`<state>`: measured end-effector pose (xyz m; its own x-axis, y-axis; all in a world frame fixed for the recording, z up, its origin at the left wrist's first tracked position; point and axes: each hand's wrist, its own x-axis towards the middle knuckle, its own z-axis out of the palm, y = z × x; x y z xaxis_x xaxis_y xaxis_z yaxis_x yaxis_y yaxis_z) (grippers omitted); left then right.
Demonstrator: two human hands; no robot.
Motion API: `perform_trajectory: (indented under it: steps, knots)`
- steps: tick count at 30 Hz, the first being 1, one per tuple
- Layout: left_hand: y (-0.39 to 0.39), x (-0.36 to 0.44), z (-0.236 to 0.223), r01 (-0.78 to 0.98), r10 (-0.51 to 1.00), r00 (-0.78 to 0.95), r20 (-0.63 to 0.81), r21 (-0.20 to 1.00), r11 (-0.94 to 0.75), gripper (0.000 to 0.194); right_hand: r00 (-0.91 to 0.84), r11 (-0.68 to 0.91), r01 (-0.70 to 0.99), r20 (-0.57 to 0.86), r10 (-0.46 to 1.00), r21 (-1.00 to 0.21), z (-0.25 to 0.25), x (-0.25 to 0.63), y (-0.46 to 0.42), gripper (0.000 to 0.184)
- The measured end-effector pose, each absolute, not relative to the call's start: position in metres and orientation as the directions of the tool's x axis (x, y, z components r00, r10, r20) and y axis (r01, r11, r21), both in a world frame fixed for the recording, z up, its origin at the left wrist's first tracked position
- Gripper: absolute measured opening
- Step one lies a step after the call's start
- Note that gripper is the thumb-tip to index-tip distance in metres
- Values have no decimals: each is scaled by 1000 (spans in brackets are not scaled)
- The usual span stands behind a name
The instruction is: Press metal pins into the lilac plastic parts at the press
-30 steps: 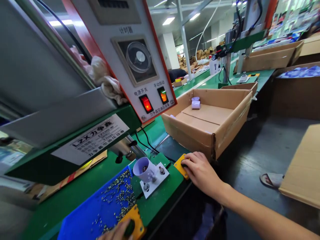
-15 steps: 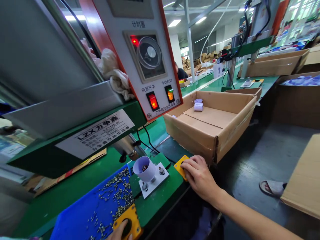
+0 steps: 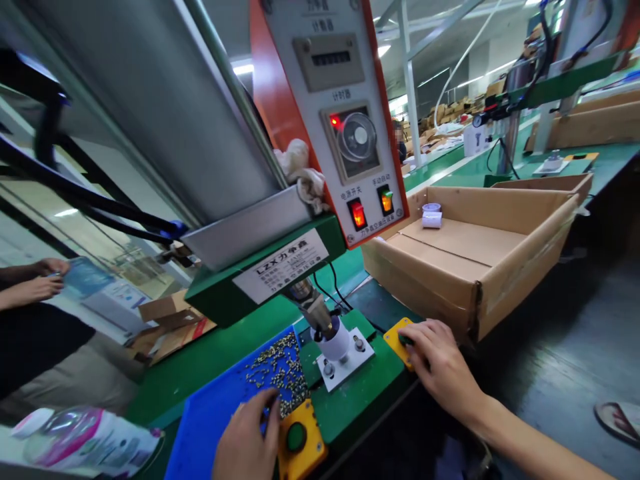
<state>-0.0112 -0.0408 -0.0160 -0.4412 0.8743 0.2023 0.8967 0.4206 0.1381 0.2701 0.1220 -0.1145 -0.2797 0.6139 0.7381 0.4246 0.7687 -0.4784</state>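
Note:
My right hand (image 3: 445, 363) rests over the yellow button box (image 3: 399, 341) on the right, its bent fingers at the green button and no object in its grasp. My left hand (image 3: 247, 437) hovers at the edge of the blue tray (image 3: 200, 420), beside the left yellow button box (image 3: 303, 443). Its fingers are curled, with a gap between thumb and index finger; no held item shows. Small metal parts (image 3: 280, 367) lie scattered in the tray. On a metal plate (image 3: 345, 360) stands a pale purple cup-shaped piece (image 3: 334, 341), and the press ram (image 3: 317, 310) reaches down into it.
A cardboard box (image 3: 425, 287) with two purple pieces (image 3: 432, 219) stands to the right. The press's control panel (image 3: 350, 133) leans above, its switches lit. At lower left lies a bottle (image 3: 90, 440); behind it is another person (image 3: 40, 320). A second press (image 3: 513, 113) stands farther back.
The press ram has come down into the purple piece. My left hand has left its button and moved to the tray's edge. My right hand stays at its button. The view has swung left.

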Motion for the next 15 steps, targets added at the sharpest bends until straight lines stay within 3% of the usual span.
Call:
perform_trajectory:
  steps: [6, 11, 15]
  knots:
    - [9, -18, 0, 928, 925, -345, -159, 92, 362, 25, -179, 756, 402, 765, 618, -517, -105, 266, 113, 32]
    - [18, 1, -1, 927, 965, -205, -161, 283, 244, 34, -170, 745, 371, 749, 641, -554, -107, 266, 109, 32]
    - [18, 2, -2, 907, 957, -248, -151, 311, 284, 33, -148, 729, 267, 721, 677, -630, -98, 255, 107, 33]
